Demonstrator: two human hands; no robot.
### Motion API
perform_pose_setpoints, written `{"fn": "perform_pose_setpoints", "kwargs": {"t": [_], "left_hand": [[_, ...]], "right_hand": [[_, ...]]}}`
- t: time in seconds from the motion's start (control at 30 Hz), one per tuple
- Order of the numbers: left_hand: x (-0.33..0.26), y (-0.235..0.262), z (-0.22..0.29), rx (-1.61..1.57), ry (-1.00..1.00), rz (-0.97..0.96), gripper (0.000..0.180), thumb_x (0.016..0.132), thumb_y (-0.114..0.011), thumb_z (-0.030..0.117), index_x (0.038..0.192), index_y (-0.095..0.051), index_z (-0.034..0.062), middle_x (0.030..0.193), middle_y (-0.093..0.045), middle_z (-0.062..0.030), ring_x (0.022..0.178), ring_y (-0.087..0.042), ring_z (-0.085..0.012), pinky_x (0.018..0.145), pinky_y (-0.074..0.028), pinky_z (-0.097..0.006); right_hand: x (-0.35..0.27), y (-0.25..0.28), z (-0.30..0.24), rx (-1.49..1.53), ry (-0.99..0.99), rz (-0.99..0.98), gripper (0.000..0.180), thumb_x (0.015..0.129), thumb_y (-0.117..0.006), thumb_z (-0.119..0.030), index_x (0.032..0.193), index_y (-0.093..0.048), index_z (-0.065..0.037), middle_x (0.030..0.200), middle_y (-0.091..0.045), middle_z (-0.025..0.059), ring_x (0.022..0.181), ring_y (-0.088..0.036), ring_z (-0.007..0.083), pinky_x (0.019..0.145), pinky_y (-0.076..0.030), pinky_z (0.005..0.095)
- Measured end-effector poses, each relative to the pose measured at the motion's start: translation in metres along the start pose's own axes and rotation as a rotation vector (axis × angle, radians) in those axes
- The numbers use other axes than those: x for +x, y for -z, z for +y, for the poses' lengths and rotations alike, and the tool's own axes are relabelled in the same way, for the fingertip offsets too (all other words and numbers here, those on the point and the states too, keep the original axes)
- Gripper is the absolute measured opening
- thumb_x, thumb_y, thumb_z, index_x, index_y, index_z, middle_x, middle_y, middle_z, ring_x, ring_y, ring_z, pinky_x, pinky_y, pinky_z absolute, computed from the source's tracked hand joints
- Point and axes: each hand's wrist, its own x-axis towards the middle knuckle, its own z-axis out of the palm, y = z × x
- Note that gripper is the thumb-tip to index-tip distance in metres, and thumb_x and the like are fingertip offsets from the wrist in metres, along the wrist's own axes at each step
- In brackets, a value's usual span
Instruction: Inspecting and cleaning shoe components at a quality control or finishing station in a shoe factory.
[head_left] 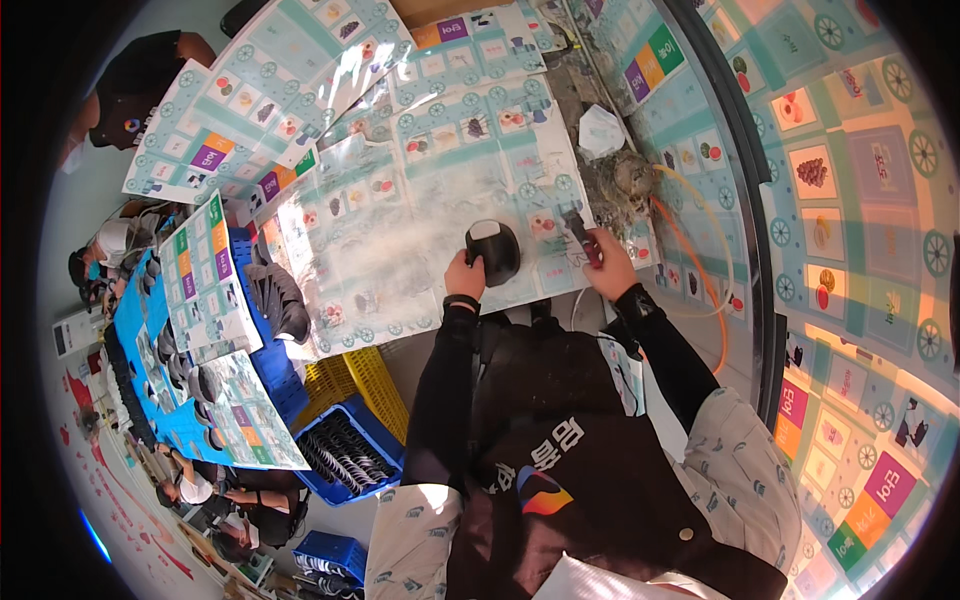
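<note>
L hand (464,275) is wrapped around the side of a dark rounded pad-like tool w/ a pale top face (492,250), fingers closed on it, pressing it onto a large glossy printed sheet w/ teal border and small picture squares (400,200). That sheet lies flat on the counter (590,80), right in front of the person. R hand (605,262) is closed on a slim dark tool w/ a red end (580,235), its tip touching the sheet just beside the pad.

To do this well, as I judge it: keep the pad flat, w/ even pressure, so the sheet doesn't creep; work the slim tool in short strokes near the pad, not far from the held-down spot. Watch the orange cord (690,260) looping at the right – keep it off the sheet.

Hard to tell: what the slim tool is (blade, pen or scraper) – too small. Strong glare washes out the sheet's middle. The pad's underside is hidden. The grey clump (632,178) past the R hand is unclear. A blue crate of dark pieces (345,455) sits lower left; its contents are indistinct.
</note>
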Motion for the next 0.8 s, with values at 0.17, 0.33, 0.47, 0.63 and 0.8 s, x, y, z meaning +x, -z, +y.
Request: {"fn": "perform_pose_setpoints", "kwargs": {"t": [0.17,0.33,0.47,0.63,0.8], "left_hand": [[0.017,0.0,0.007,-0.036,-0.028,-0.068,0.042,0.091,-0.069,0.031,0.118,-0.068,-0.0014,0.103,-0.073,-0.0209,0.096,-0.069,-0.0414,0.085,-0.055,-0.048],[0.014,0.004,0.004,-0.156,-0.045,-0.047,0.041,0.094,-0.067,0.031,0.12,-0.069,-0.0005,0.103,-0.074,-0.019,0.094,-0.072,-0.0356,0.084,-0.056,-0.044],[0.018,0.005,-0.022,-0.318,0.047,-0.082,0.04,0.096,-0.064,0.031,0.122,-0.069,0.0006,0.105,-0.075,-0.019,0.096,-0.073,-0.0317,0.084,-0.056,-0.041],[0.025,0.002,-0.031,-0.402,0.032,-0.131,0.034,0.099,-0.06,0.021,0.124,-0.068,-0.0004,0.096,-0.075,-0.011,0.078,-0.072,-0.017,0.068,-0.057,-0.031],[0.027,0.003,-0.033,-0.356,0.019,-0.101,0.032,0.098,-0.059,0.021,0.121,-0.07,0.0009,0.094,-0.076,-0.0128,0.082,-0.073,-0.022,0.073,-0.057,-0.034]], "right_hand": [[0.013,0.007,-0.021,1.103,-0.492,-0.276,0.05,0.082,-0.064,-0.011,0.13,-0.062,0.001,0.1,-0.072,0.0055,0.077,-0.068,0.0113,0.053,-0.054,0.0266],[0.035,-0.005,-0.057,0.82,-0.534,-0.442,0.053,0.081,-0.065,-0.014,0.131,-0.061,0.003,0.092,-0.073,0.007,0.074,-0.069,0.0144,0.055,-0.055,0.0309],[0.055,-0.004,-0.105,0.778,-0.536,-0.567,0.045,0.084,-0.061,-0.015,0.126,-0.063,0.001,0.08,-0.068,0.0056,0.065,-0.064,0.0109,0.049,-0.051,0.03],[0.063,-0.012,-0.102,0.222,-0.179,-0.28,0.038,0.081,-0.063,-0.018,0.116,-0.067,-0.005,0.087,-0.07,0.0208,0.085,-0.068,0.0404,0.074,-0.054,0.0479],[0.064,-0.019,-0.112,0.339,-0.113,-0.317,0.024,0.079,-0.064,-0.018,0.097,-0.066,-0.003,0.092,-0.069,0.0234,0.092,-0.065,0.045,0.081,-0.051,0.0514]]}}
